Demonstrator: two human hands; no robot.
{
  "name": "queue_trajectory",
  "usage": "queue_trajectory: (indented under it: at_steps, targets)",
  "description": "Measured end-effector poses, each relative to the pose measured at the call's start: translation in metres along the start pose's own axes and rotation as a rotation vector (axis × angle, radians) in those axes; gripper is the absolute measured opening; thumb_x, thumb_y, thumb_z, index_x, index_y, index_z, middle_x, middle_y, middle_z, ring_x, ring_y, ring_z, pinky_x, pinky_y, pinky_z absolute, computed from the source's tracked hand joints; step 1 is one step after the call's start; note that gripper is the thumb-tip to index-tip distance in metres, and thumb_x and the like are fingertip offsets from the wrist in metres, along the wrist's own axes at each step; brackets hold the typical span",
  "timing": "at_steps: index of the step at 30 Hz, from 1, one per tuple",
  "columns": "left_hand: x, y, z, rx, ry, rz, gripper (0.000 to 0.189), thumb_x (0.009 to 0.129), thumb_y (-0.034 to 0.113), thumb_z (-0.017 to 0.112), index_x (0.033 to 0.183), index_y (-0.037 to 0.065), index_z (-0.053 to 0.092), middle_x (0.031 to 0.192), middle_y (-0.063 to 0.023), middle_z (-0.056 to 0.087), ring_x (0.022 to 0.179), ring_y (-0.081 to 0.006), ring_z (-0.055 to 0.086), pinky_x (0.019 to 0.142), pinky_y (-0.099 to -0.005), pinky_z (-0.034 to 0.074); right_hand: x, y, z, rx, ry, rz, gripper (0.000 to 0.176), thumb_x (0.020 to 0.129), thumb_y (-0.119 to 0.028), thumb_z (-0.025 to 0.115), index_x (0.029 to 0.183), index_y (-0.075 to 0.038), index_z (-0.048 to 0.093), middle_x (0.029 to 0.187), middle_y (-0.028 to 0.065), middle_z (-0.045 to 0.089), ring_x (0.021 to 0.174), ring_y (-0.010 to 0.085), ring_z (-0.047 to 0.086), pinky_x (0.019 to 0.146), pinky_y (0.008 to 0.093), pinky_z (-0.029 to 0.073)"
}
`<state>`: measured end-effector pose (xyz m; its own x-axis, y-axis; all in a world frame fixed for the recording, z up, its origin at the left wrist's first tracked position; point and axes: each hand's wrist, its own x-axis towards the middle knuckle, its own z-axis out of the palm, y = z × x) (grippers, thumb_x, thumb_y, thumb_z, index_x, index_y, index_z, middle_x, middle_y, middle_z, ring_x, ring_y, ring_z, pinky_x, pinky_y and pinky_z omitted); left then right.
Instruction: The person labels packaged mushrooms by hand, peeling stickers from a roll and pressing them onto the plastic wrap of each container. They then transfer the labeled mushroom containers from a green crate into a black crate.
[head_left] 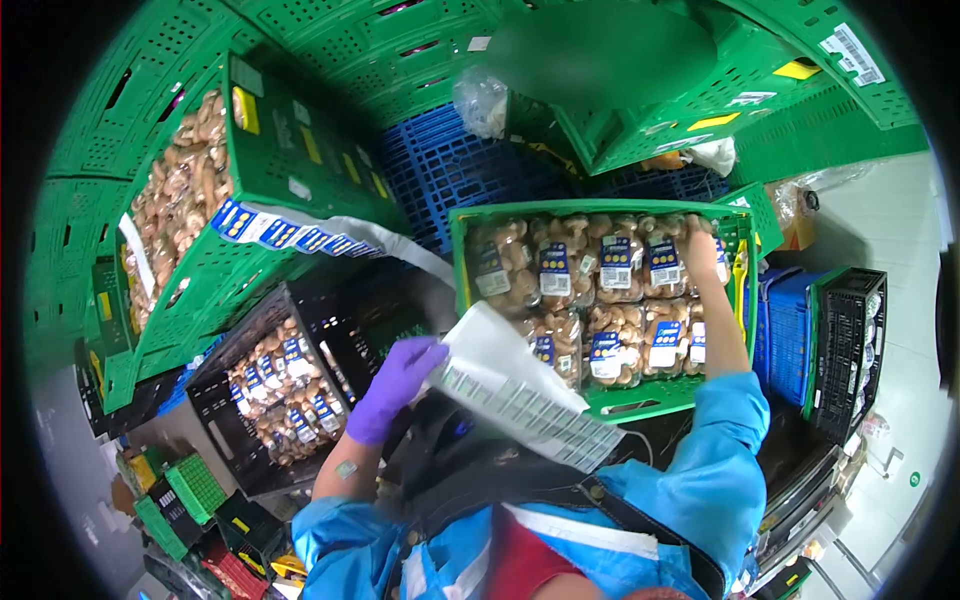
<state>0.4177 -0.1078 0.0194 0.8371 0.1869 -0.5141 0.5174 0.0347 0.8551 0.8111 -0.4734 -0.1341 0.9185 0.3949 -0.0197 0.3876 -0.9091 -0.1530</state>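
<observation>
My left hand [403, 378], in a purple glove, is closed on a white sheet of labels [520, 375] with rows of small printed stickers. The sheet hangs in front of my body and overlaps the near left corner of a green crate [640, 405]. In that crate lie two rows of clear-wrapped mushroom packs [616, 262], most with blue and white labels. My bare right hand [706, 252] reaches over the far right pack of the back row, touching its top; its fingertips are not clearly visible.
To the left, a tilted green crate of loose mushrooms [185, 185] has a strip of blue labels [300, 232] over its edge. Below it a black crate [215, 425] holds labelled mushroom packs. A blue pallet [440, 160] lies behind; blue and black crates [850, 340] are stacked at right.
</observation>
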Motion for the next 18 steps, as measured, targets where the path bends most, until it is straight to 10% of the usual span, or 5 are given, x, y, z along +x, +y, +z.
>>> queue_trajectory:
  at_steps: [3,6,10,13,18]
  targets:
    - [0.006,0.016,0.000,-0.127,0.087,0.061,0.023,0.088,0.020,0.060,0.081,-0.002,0.060,0.073,0.0020,0.054,0.072,-0.0076,0.049,0.065,-0.0238,0.041,-0.058,-0.122,-0.083,0.782,-0.513,-0.078,0.041,0.079,-0.012,0.063,0.116,-0.006,0.046,0.089,0.0054,0.063,0.080,0.0146,0.060,0.069,0.0280,0.049]
    - [0.015,0.015,-0.016,-0.021,0.118,0.240,0.021,0.088,0.019,0.060,0.082,0.000,0.062,0.074,0.0009,0.058,0.074,-0.0064,0.051,0.064,-0.0246,0.042,-0.114,-0.196,-0.129,1.114,-1.184,-0.336,0.060,0.077,-0.010,0.060,0.133,-0.009,0.037,0.114,0.0119,0.057,0.106,0.0193,0.056,0.092,0.0343,0.043]
    - [0.010,-0.004,-0.041,-0.136,0.253,0.270,0.019,0.087,0.017,0.058,0.086,-0.002,0.062,0.072,-0.0034,0.057,0.070,-0.0088,0.051,0.065,-0.0260,0.043,-0.144,-0.228,-0.156,1.064,-1.022,-0.443,0.061,0.073,-0.008,0.072,0.128,-0.007,0.045,0.106,0.0121,0.062,0.097,0.0157,0.059,0.088,0.0296,0.045]
    - [-0.008,0.019,-0.044,0.705,0.723,0.688,0.033,0.082,0.020,0.063,0.110,0.004,0.056,0.117,-0.0161,0.053,0.106,-0.0273,0.051,0.090,-0.0356,0.042,-0.153,-0.242,-0.158,0.927,-0.912,-0.444,0.050,0.074,-0.010,0.070,0.121,-0.007,0.053,0.090,0.0117,0.066,0.087,0.0160,0.062,0.080,0.0302,0.048]
    - [-0.030,0.054,-0.033,0.898,0.233,0.779,0.068,0.063,0.034,0.078,0.121,0.012,0.053,0.124,-0.0108,0.051,0.119,-0.0307,0.042,0.106,-0.0476,0.023,-0.164,-0.269,-0.184,0.798,-0.850,-0.631,0.044,0.073,-0.004,0.066,0.116,-0.007,0.056,0.093,0.0124,0.066,0.082,0.0198,0.064,0.074,0.0310,0.049]
